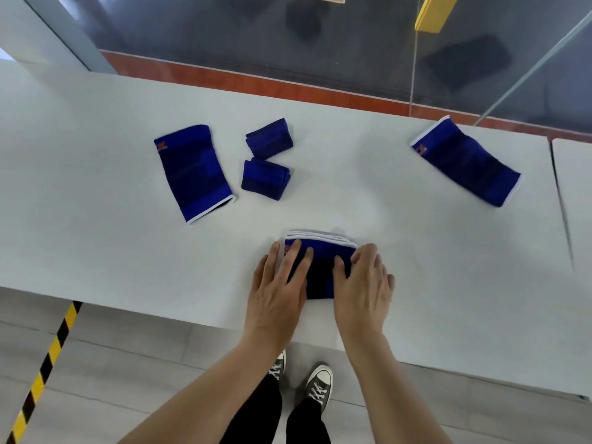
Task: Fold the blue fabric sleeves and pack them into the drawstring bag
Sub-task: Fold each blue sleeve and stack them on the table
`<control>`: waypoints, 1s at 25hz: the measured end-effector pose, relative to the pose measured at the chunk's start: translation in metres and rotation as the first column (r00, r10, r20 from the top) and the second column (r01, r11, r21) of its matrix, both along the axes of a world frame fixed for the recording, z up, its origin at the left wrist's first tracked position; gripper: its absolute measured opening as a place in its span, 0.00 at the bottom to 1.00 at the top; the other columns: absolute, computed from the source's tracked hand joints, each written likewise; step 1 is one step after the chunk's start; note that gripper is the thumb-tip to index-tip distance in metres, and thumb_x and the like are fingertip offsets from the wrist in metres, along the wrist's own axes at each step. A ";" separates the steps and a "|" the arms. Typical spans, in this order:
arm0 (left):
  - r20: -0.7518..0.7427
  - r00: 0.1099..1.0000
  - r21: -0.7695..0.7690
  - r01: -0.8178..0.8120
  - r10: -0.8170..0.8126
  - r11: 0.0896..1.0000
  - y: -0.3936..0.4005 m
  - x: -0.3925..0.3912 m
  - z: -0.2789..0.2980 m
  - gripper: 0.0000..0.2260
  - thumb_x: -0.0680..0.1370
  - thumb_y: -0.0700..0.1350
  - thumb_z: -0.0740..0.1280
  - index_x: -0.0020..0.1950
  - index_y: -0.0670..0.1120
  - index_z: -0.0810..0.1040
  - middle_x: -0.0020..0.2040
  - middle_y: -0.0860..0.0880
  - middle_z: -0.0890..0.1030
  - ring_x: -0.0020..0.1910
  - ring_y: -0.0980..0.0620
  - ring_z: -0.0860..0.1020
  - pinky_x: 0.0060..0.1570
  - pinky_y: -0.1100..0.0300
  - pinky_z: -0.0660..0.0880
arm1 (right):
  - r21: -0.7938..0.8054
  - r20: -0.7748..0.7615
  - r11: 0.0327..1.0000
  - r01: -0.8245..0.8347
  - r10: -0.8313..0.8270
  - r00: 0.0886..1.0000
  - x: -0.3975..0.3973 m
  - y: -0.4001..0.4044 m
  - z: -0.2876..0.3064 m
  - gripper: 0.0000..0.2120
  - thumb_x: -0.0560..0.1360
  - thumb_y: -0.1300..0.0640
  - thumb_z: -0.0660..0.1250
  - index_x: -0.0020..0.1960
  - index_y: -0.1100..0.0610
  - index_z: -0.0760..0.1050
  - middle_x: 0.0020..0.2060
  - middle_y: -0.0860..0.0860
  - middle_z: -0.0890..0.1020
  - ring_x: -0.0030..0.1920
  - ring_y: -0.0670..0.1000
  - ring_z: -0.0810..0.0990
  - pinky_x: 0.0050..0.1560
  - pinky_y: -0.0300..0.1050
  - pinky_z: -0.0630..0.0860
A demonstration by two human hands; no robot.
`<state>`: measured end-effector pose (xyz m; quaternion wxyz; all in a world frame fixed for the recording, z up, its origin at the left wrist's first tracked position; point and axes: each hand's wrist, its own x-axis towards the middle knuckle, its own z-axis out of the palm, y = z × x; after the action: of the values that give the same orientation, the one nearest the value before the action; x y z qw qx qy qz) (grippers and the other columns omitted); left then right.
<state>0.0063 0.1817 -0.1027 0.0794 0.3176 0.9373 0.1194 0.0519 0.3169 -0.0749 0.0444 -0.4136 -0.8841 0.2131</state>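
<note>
Press flat and square the white-trimmed edges before creasing the sleeve (320, 267) near the counter (96, 235) edge. Left hand (278, 283) and right hand (362, 283) both spread, palms down, covering its left and right sides, gripping nothing. No bag in view.

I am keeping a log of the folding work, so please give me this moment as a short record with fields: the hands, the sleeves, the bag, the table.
left hand: left hand flat on the sleeve under the hands
right hand: right hand flat on the same sleeve
unfolded sleeves: flat sleeve on the left; flat sleeve on the far right
folded sleeves: upper folded bundle; lower folded bundle
drawstring bag: not in view
surface: white table
</note>
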 end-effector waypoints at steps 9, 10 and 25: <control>0.107 0.990 -0.143 0.106 -0.091 0.984 -0.008 -0.014 0.008 0.32 0.81 0.51 0.57 0.82 0.55 0.45 0.83 0.52 0.47 0.81 0.39 0.47 0.78 0.41 0.51 | 0.189 0.074 0.936 -0.296 0.287 0.955 0.038 -0.013 -0.023 0.24 0.81 0.53 0.59 0.77 0.51 0.67 0.75 0.48 0.70 0.76 0.53 0.68 0.77 0.60 0.59; 0.109 0.988 -0.143 0.120 -0.105 0.982 -0.004 -0.019 0.010 0.32 0.81 0.51 0.57 0.82 0.55 0.44 0.83 0.52 0.46 0.81 0.39 0.46 0.78 0.41 0.50 | 0.179 0.093 0.936 -0.302 0.289 0.953 0.034 -0.009 -0.022 0.25 0.81 0.53 0.59 0.78 0.51 0.65 0.77 0.48 0.69 0.77 0.53 0.66 0.77 0.60 0.58; 0.059 0.998 -0.165 0.026 -0.016 0.986 0.141 -0.132 0.018 0.33 0.83 0.44 0.56 0.81 0.54 0.38 0.83 0.49 0.41 0.81 0.38 0.42 0.79 0.46 0.45 | 0.113 0.144 0.920 -0.375 0.359 0.922 -0.101 0.139 -0.026 0.24 0.84 0.52 0.57 0.79 0.49 0.62 0.78 0.49 0.67 0.78 0.53 0.63 0.79 0.57 0.44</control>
<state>-0.1255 0.3228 -0.0846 0.1335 0.3161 0.9380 0.0493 -0.0488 0.4557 -0.1012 -0.0211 -0.2483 -0.9596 0.1304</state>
